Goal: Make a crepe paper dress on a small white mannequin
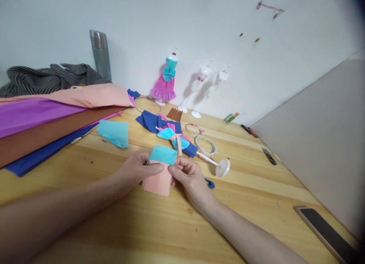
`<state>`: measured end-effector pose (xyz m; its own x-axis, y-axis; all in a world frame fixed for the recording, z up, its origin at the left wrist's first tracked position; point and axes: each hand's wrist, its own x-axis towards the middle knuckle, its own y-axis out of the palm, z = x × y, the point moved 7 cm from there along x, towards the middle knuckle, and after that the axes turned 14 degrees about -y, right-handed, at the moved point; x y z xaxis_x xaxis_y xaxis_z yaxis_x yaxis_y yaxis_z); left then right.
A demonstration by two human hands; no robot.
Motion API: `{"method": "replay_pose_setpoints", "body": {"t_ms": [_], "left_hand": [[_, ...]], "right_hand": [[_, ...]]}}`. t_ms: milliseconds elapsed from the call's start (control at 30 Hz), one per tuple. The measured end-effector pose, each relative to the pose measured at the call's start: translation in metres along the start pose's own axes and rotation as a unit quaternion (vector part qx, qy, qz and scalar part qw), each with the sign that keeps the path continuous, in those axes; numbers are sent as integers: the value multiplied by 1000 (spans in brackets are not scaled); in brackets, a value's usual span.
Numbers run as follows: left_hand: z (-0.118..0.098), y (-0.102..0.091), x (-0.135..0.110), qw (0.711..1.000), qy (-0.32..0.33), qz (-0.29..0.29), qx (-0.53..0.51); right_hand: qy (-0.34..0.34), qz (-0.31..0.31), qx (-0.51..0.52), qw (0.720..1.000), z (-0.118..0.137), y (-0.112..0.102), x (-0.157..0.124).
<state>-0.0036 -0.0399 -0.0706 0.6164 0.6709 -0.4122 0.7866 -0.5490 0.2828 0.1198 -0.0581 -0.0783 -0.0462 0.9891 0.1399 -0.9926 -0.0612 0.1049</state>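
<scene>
Between my two hands is a small rectangle of layered crepe paper (pixel 158 182), turquoise along the top and salmon pink below. My left hand (pixel 139 167) pinches its left edge, thumb lying across the front. On the right edge, my right hand (pixel 188 174) grips it with thumb in front and fingers behind. Just beyond lies a small white mannequin stand (pixel 222 168), tipped on its side, with a turquoise pleated bow (pixel 168 135) and a pink strip about it. A loose turquoise piece of crepe paper (pixel 114 133) rests to the left of my hands.
Crepe paper sheets (pixel 51 112) are stacked at the left. A dressed mannequin (pixel 168 78) and two bare ones (pixel 203 72) stand by the wall. Tape rolls (pixel 214 145), blue-handled scissors (pixel 210 183), a cutter (pixel 269 156) and a phone (pixel 325 233) lie rightward. A grey bottle (pixel 101 55) stands behind.
</scene>
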Motion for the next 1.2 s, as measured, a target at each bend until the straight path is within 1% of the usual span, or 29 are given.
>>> {"method": "replay_pose_setpoints", "body": {"t_ms": [33, 100, 133, 167, 200, 233, 267, 300, 333, 367, 400, 433, 467, 500, 567, 600, 633, 667, 700, 733, 800, 833, 867, 933, 1000, 1067, 1133, 1200], "left_hand": [[1, -2, 1, 1000, -1, -14, -2], [5, -8, 3, 999, -4, -52, -5], [6, -11, 4, 997, -7, -73, -6], [8, -13, 4, 996, -11, -90, -7], [9, -15, 4, 995, -18, -101, -11], [10, -16, 4, 994, -25, -108, -18], [10, -17, 4, 993, -30, -111, -31], [10, -18, 3, 992, -33, -112, -47], [9, -18, 3, 991, -36, -110, -64], [9, -19, 3, 990, -39, -109, -82], [9, -20, 3, 988, -42, -109, -98], [10, -21, 3, 987, -45, -109, -112], [10, -22, 3, 985, -47, -111, -125], [10, -23, 3, 983, -48, -113, -136], [9, -24, 2, 980, -46, -112, -157], [9, -24, 2, 979, -47, -107, -165], [8, -23, 1, 979, -48, -101, -171], [6, -23, 0, 978, -49, -94, -177], [5, -21, -1, 978, -51, -85, -182], [3, -21, -1, 978, -53, -77, -186], [1, -19, -3, 979, -57, -63, -187], [0, -18, -3, 979, -58, -58, -185], [0, -18, -3, 980, -59, -56, -182], [1, -19, -2, 981, -59, -59, -174], [2, -21, -1, 981, -52, -69, -171], [4, -22, 1, 982, -45, -82, -164], [6, -24, 2, 984, -43, -99, -144], [8, -26, 2, 985, -46, -123, -111]], "right_hand": [[-3, 7, -12, 1000, 2, 0, 0], [-16, 47, -66, 997, 11, 1, 2], [-26, 81, -117, 990, 19, 1, 3], [-39, 119, -193, 973, 28, 0, 3], [-63, 155, -295, 941, 39, -3, 3], [-76, 187, -404, 892, 49, -7, 2], [-80, 205, -495, 841, 57, -12, 2], [-68, 220, -559, 796, 63, -19, 1], [-44, 238, -602, 760, 64, -26, -1], [-20, 264, -624, 735, 63, -32, -3], [3, 273, -643, 716, 61, -38, -4], [17, 278, -654, 703, 58, -43, -4], [22, 290, -651, 701, 54, -44, -4], [21, 292, -649, 702, 49, -45, -3], [13, 274, -647, 711, 42, -43, 0], [4, 263, -644, 719, 39, -41, 1], [-10, 250, -634, 732, 37, -38, 3], [-27, 235, -616, 751, 36, -34, 4], [-48, 222, -588, 777, 35, -31, 5], [-69, 210, -550, 806, 35, -27, 6], [-88, 190, -454, 866, 33, -24, 8], [-96, 169, -413, 890, 32, -24, 9], [-100, 150, -375, 910, 31, -26, 11], [-99, 119, -308, 939, 29, -28, 13], [-84, 106, -245, 960, 24, -29, 14], [-54, 107, -185, 975, 17, -27, 13], [-32, 110, -149, 982, 13, -25, 11], [-37, 117, -153, 980, 16, -23, 10]]}}
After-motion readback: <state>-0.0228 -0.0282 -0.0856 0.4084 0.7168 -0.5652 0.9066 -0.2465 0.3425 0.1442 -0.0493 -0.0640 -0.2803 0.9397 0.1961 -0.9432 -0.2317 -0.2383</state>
